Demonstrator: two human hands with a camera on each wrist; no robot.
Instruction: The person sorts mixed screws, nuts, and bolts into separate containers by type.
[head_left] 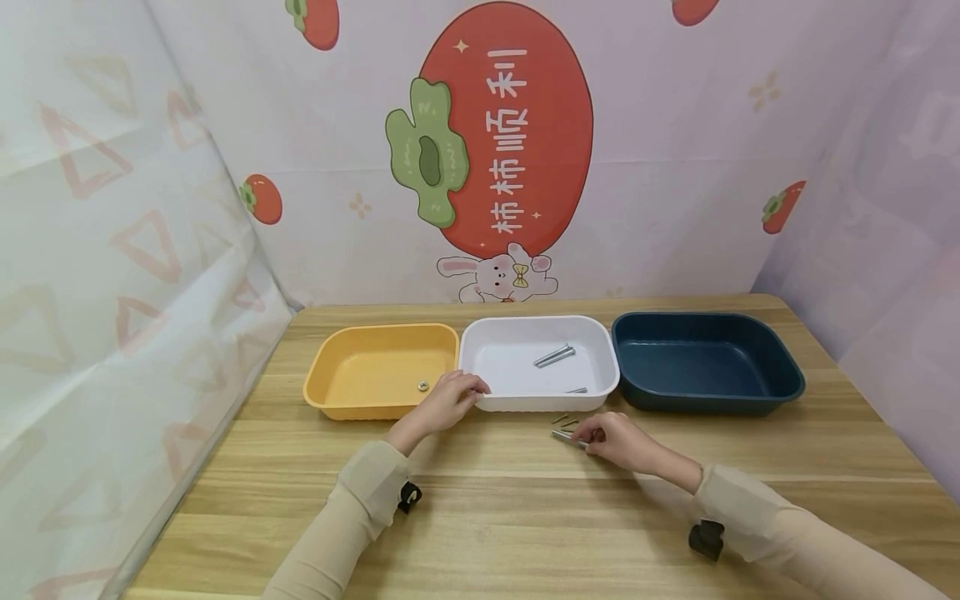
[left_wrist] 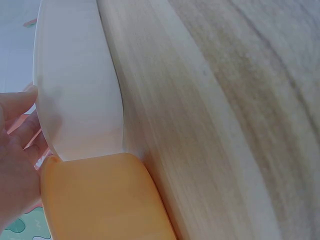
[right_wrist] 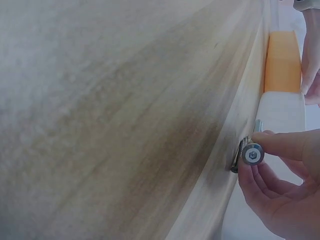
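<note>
Two bare hands reach forward from beige sleeves. The left hand (head_left: 444, 402) lies across the corner where the yellow tray (head_left: 378, 412) meets the white tray (head_left: 536, 403), its fingers relaxed and resting on the white rim. The right hand (head_left: 618, 440) bends down just above the table (head_left: 495, 517); its grip is closed to a pinch, thumb and finger on a silver bolt (head_left: 561, 436) in front of the white tray.

The right fingers cover the bolt's one end in the head view; the right wrist view shows its socket head nearly end-on, hiding most of the shaft. Small screws (head_left: 571, 423) beside it are too fine to make out well. The white tray's near wall partly hides some of the bolts inside, and both forearms run out of frame.

The table has a pale wood grain. A dark blue tray (head_left: 705, 406) stands at the right; behind hangs a cloth backdrop (head_left: 645, 208) printed with persimmons and a rabbit.
</note>
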